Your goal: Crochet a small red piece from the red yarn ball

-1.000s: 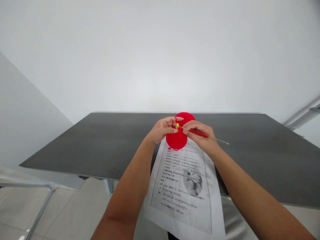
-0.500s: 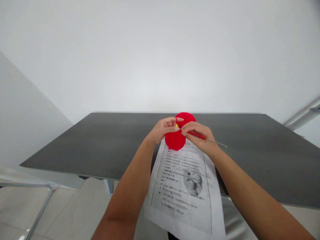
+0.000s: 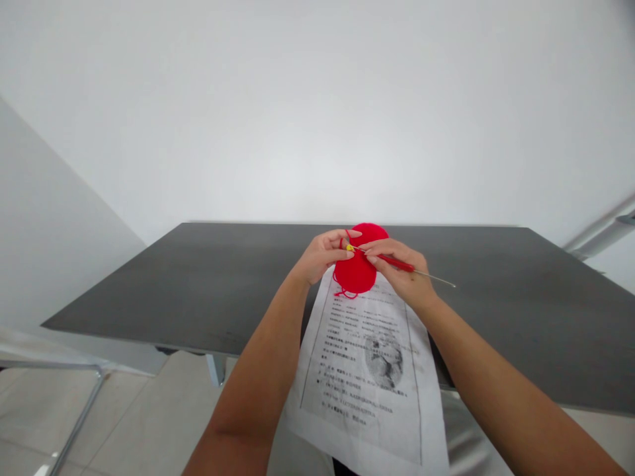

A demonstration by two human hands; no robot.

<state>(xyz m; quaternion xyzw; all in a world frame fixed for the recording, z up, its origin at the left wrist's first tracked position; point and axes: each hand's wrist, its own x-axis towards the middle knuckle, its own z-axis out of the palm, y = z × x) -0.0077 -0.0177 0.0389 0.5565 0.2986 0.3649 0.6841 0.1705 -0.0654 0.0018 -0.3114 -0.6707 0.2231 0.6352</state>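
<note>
Drawing back to the right, the red-handled hook [image 3: 397,263] has shifted from half a second ago, its metal tip now at a small yellow bit [image 3: 350,248] that shows more plainly. The right hand [image 3: 404,268] has that handle pinched tight; the left hand [image 3: 325,254] grips the red round piece [image 3: 356,274] by its upper edge, a red strand [image 3: 348,234] over a finger. The piece has swung slightly right, and its loose yarn [image 3: 350,295] loops out more below!

Down to the printed sheet [image 3: 367,423]: rows of dark characters, too blurred to read, beside a roundish grey picture [image 3: 384,361]. The red piece hangs over its top end. Behind, a second red round shape [image 3: 371,231] sits partly hidden by the hands, over the dark table [image 3: 198,284]. Pale wall [image 3: 317,112] beyond, metal frame [image 3: 82,410] low on the left.
</note>
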